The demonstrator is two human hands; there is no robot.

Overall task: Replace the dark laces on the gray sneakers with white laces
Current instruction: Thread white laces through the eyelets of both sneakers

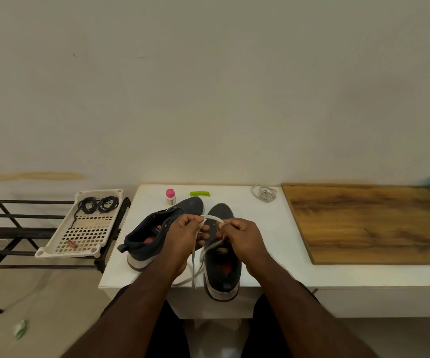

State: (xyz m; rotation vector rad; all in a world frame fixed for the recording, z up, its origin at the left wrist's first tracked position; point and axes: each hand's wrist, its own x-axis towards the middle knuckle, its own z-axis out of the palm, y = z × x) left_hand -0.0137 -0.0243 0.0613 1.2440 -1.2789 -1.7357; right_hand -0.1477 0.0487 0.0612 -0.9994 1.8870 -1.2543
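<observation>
So, left hand [183, 229] and right hand [243, 236] each pinching the flat white lace [212, 217] above the gray suede sneaker [221, 259] overhanging the white table's [273, 254] front edge, second gray sneaker [157, 236] just left, coiled dark laces [99, 204] in the cream perforated tray [89, 233], well apart

Plain off-white plastered wall [208, 86] fills the upper field, marked by a yellowish stain [30, 176] low at left. Before it stands a low white rectangular table [273, 254]; a brown wood-grain board [369, 226] lies on its right part. Black metal-bar rack [7, 228] stands at left on pale beige floor [61, 319]. Lighting is soft and dim.
</observation>
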